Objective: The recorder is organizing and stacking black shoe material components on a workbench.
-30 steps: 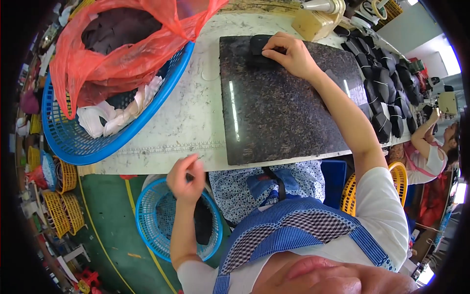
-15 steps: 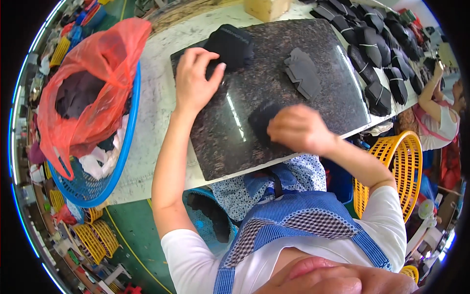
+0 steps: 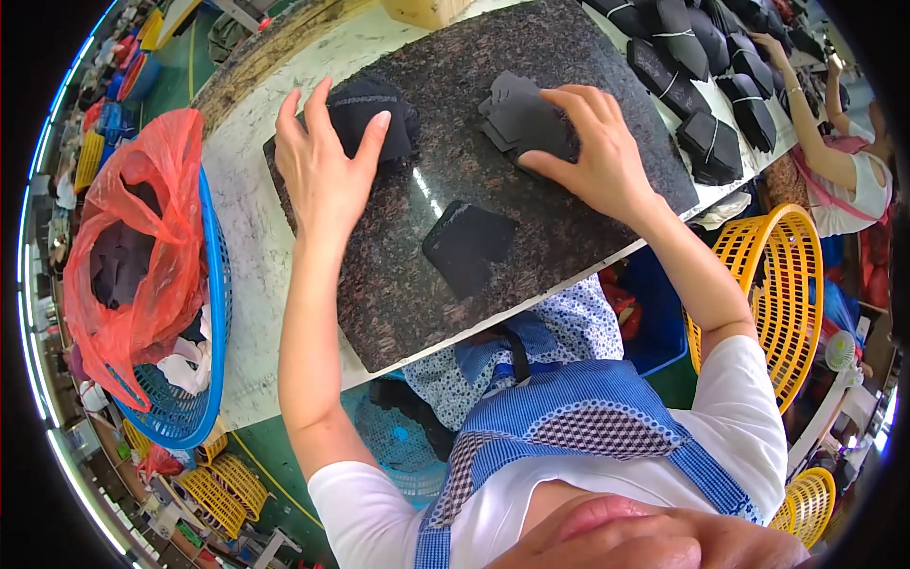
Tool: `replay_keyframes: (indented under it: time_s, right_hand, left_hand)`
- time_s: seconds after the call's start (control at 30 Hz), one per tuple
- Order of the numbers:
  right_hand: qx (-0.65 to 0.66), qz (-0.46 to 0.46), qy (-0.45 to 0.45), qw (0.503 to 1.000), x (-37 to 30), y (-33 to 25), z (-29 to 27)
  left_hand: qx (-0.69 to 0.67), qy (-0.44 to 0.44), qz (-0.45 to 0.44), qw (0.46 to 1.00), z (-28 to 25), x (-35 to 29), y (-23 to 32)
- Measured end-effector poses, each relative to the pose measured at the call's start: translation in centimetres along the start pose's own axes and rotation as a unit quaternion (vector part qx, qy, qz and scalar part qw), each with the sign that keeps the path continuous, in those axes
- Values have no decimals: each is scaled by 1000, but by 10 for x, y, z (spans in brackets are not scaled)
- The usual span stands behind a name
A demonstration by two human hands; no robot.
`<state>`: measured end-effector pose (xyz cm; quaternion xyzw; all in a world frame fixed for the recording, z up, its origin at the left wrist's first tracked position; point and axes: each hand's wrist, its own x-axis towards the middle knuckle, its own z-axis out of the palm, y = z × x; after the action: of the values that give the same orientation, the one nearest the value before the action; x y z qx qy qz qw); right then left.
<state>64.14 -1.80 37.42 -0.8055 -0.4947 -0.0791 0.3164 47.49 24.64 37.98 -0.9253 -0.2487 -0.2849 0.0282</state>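
On the dark speckled stone slab [image 3: 398, 284] lie flat, dark cut pieces that look like cloth. My left hand [image 3: 327, 161] is at the left stack of black pieces [image 3: 379, 114], fingers spread and thumb over its near side. At the far right of the slab is a dark grey stack of notched pieces [image 3: 517, 109]. My right hand [image 3: 602, 152] reaches round its right edge, thumb and fingers apart; whether the fingertips touch it is hard to tell. A single black piece [image 3: 469, 247] lies flat nearer to me, apart from both hands.
Tied black bundles [image 3: 711, 147] crowd the table's right side. Left of the slab stands a blue basket [image 3: 216, 313] with a red plastic bag [image 3: 171, 247]. A yellow basket [image 3: 801, 294] is by my right arm. Another person [image 3: 844, 180] works beyond it.
My right hand has left the black piece near the slab's front and moved up to the grey stack. My left fingers have spread wider by the black stack. The view has shifted.
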Motion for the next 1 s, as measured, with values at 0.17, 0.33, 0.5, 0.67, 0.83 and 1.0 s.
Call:
replay_keyframes:
  time_s: [0.17, 0.33, 0.5, 0.67, 0.83, 1.0]
  right_hand:
    - [33, -163, -131, 977, 31, 20, 0]
    - [165, -152, -108, 969, 47, 22, -7]
    - [67, -130, -58, 988, 28, 18, 15]
    - [63, -145, 60, 986, 24, 24, 26]
    - [263, 119, 273, 918, 42, 36, -7]
    - [133, -256, 35, 957, -10, -34, -29]
  left_hand:
    - [-321, -117, 160, 926, -16, -2, 55]
    - [-371, -190, 108, 902, 8, -16, 71]
    - [-400, -170, 85, 897, 10, -18, 74]
    - [-319, -153, 214, 911, 9, -26, 77]
    - [-277, -165, 214, 922, 8, -27, 77]
    - [-666, -333, -210, 634, -54, -61, 88]
